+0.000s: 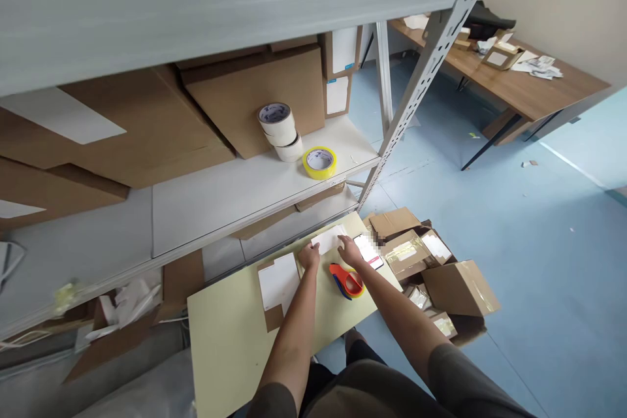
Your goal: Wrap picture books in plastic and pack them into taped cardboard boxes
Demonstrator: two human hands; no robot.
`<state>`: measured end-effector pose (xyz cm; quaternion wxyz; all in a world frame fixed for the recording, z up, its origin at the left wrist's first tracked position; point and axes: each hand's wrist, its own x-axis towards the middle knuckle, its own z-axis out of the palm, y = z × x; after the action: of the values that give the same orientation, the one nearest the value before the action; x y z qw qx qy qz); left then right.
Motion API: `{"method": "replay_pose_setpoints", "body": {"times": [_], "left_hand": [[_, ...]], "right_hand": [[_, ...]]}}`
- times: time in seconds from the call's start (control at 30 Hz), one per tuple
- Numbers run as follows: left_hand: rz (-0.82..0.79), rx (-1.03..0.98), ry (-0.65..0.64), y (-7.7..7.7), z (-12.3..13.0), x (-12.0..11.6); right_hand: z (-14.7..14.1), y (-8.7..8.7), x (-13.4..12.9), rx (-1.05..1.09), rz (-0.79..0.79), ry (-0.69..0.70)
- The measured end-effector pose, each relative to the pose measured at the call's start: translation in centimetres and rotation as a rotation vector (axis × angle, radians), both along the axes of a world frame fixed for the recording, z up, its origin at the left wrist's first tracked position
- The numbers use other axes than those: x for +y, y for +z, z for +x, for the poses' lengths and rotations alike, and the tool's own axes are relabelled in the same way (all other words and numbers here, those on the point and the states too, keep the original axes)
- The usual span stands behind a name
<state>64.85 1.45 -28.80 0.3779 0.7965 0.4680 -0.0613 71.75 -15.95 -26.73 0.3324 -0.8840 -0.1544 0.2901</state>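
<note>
My left hand (309, 256) pinches the left end of a small white paper slip (328, 240) above the cream tabletop (223, 330). At the slip's right end is my right hand (349, 252), its thumb and forefinger apart; whether they touch the paper I cannot tell. Just below the hands lies an orange and blue tape dispenser (347, 281) with a yellow roll. A phone (368, 251) with a lit screen rests beside my right hand. Left of my left forearm, white sheets (278, 282) lie on a piece of brown cardboard (274, 319).
Behind the table, a grey shelf (220, 192) carries large cartons (259, 95), stacked white tape rolls (281, 132) and a yellow tape roll (319, 162). Its metal post (416, 85) stands at right. A box of small cartons (458, 287) sits by the table; a wooden desk (548, 88) stands farther off.
</note>
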Motion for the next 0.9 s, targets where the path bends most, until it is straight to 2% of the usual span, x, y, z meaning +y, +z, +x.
{"method": "replay_pose_setpoints", "body": {"times": [0.13,0.23,0.33,0.43,0.5,0.6,0.7,0.77,0.83,0.9], "left_hand": [[0.048,-0.041,-0.061,2.3,-1.1,-0.1],[0.046,-0.098,-0.062,4.3,-1.7,-0.5],[-0.083,-0.241,-0.100,6.4,-2.0,-1.7],[-0.272,-0.415,-0.193,8.1,-2.5,-3.4],[-0.388,-0.466,-0.270,8.8,-3.0,-4.2],[-0.452,-0.468,-0.327,9.4,-3.1,-4.0],[-0.286,-0.490,-0.275,9.8,-1.6,-2.3],[-0.180,-0.525,-0.304,10.0,0.2,-1.1],[-0.203,-0.502,-0.399,10.1,2.2,-0.2],[-0.306,-0.387,-0.494,10.0,3.9,0.2]], "right_hand": [[0.1,1.7,-0.7,0.062,0.068,-0.176],[-0.4,3.2,-0.8,0.144,0.175,-0.208],[-1.3,4.7,-0.5,0.241,0.353,-0.169],[-2.0,5.9,-0.2,0.325,0.489,-0.150],[-1.8,6.4,-0.5,0.326,0.505,-0.175],[-0.4,7.0,-1.6,0.215,0.376,-0.261],[2.1,7.8,-3.3,0.121,0.266,-0.258],[3.8,8.6,-4.5,0.142,0.306,-0.188],[5.4,9.5,-5.7,0.194,0.393,-0.142],[6.8,10.4,-6.7,0.229,0.468,-0.145]]}}
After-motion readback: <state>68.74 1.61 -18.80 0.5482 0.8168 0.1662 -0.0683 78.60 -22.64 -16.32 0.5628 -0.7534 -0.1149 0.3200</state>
